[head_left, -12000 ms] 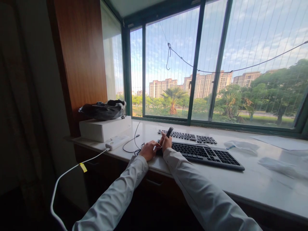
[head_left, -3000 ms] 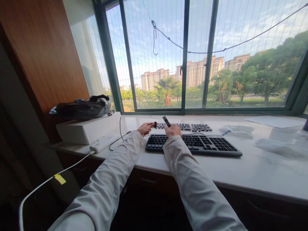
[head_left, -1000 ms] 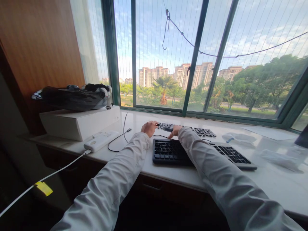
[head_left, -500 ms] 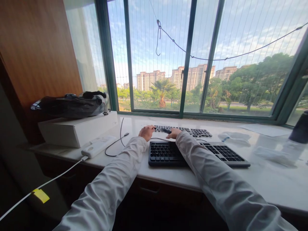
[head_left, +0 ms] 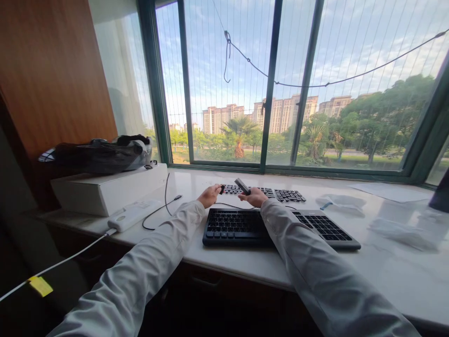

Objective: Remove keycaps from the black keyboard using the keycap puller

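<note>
My left hand point(head_left: 209, 195) pinches a small black keycap point(head_left: 222, 189) between its fingertips. My right hand point(head_left: 255, 197) is closed around a small dark brush point(head_left: 242, 186), whose greyish end points up and to the left. Both hands hover over the far edge of a black keyboard point(head_left: 238, 227), which lies near the counter's front. My right sleeve covers part of that keyboard. Behind the hands, loose black keycaps point(head_left: 289, 195) lie in rows on the counter, partly hidden by my fingers and the brush.
A white power strip point(head_left: 133, 215) and a black cable point(head_left: 166, 206) lie left of the keyboard. Further left, a white box point(head_left: 105, 189) carries a black bag point(head_left: 94, 157). Clear plastic bags point(head_left: 403, 232) are at right. The window point(head_left: 231, 84) stands behind the counter.
The brush has been raised and tilted upward, away from the keycaps. My left hand has drawn back slightly, with the keycap now plainly visible. The view has shifted a little.
</note>
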Demonstrator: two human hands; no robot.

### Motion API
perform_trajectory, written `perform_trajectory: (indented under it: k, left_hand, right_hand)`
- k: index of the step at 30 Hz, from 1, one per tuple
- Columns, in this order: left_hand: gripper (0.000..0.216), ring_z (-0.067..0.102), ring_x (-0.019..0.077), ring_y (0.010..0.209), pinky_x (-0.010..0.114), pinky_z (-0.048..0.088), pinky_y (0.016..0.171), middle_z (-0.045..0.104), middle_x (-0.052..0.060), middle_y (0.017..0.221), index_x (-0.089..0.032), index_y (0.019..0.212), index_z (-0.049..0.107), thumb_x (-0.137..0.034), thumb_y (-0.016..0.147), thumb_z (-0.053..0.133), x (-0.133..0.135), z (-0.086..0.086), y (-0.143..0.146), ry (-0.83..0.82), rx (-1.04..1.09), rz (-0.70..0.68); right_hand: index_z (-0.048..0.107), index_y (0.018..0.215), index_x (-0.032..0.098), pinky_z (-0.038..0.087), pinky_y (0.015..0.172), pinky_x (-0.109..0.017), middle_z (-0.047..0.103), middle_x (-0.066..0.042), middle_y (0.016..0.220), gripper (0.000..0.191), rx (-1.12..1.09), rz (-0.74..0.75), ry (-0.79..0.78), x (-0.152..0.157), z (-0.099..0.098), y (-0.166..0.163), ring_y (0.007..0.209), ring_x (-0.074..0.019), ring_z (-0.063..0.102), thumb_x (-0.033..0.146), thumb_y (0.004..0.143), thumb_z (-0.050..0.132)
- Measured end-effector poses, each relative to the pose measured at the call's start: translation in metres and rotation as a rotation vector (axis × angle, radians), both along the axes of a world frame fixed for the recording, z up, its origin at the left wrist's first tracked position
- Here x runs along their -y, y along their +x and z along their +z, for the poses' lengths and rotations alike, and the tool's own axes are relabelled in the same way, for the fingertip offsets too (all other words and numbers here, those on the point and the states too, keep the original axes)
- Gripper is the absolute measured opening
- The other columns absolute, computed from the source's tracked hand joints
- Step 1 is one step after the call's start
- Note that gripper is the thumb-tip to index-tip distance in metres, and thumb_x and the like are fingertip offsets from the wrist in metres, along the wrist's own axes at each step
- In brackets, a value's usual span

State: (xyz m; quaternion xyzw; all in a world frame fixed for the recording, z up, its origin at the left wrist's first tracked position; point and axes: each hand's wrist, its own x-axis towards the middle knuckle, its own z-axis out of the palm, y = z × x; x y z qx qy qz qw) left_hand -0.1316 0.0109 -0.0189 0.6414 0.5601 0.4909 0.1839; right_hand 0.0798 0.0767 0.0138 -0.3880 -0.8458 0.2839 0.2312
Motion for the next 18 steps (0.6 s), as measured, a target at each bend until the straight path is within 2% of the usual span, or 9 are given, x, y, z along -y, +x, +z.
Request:
perform_trajectory:
  k: [2, 5, 8, 12, 18]
  left_hand:
    - [0.044, 0.027, 0.002, 0.037, 0.02, 0.024, 0.037, 0.065, 0.008, 0.086, -0.008, 0.115, 0.06, -0.04, 0.088, 0.048, 0.003, 0.003, 0.007, -0.061, 0.102, -0.063]
    - [0.043, 0.02, 0.0006, 0.035, 0.02, 0.015, 0.035, 0.063, 0.004, 0.072, -0.008, 0.114, 0.062, -0.039, 0.085, 0.055, 0.011, 0.009, 0.017, -0.117, 0.18, -0.098]
    - [0.041, 0.021, 0.0004, 0.035, 0.019, 0.012, 0.035, 0.059, 0.002, 0.064, -0.008, 0.111, 0.065, -0.035, 0.081, 0.06, 0.018, 0.014, 0.024, -0.106, 0.228, -0.09]
    - [0.038, 0.02, 0.0001, 0.033, 0.02, 0.01, 0.034, 0.059, 0.001, 0.064, -0.01, 0.109, 0.066, -0.033, 0.08, 0.061, 0.022, 0.014, 0.029, -0.114, 0.295, -0.08]
    - [0.037, 0.02, 0.0008, 0.033, 0.019, 0.01, 0.034, 0.048, -0.004, 0.052, -0.008, 0.109, 0.066, -0.029, 0.079, 0.062, 0.024, 0.016, 0.033, -0.147, 0.329, -0.058]
  right_hand:
    - [0.075, 0.08, 0.014, 0.041, 0.064, -0.023, 0.069, -0.004, 0.075, 0.022, -0.061, 0.005, -0.006, 0.001, -0.001, -0.003, 0.068, -0.0145, 0.06, 0.033, 0.077, 0.064]
    - [0.075, 0.079, 0.016, 0.042, 0.067, -0.024, 0.07, -0.004, 0.074, 0.022, -0.144, 0.026, -0.009, 0.003, -0.001, -0.007, 0.07, -0.0155, 0.061, 0.036, 0.076, 0.066]
    - [0.075, 0.077, 0.017, 0.043, 0.071, -0.025, 0.071, -0.005, 0.077, 0.023, -0.237, 0.076, 0.009, 0.005, -0.001, -0.006, 0.075, -0.0168, 0.063, 0.038, 0.074, 0.067]
    - [0.075, 0.075, 0.017, 0.044, 0.073, -0.026, 0.073, -0.005, 0.079, 0.024, -0.323, 0.1, 0.028, 0.006, -0.002, -0.005, 0.078, -0.0176, 0.064, 0.039, 0.074, 0.067]
    - [0.076, 0.074, 0.017, 0.044, 0.065, -0.025, 0.072, -0.005, 0.073, 0.025, -0.332, 0.053, 0.022, 0.009, -0.005, -0.007, 0.075, -0.0183, 0.065, 0.041, 0.068, 0.072]
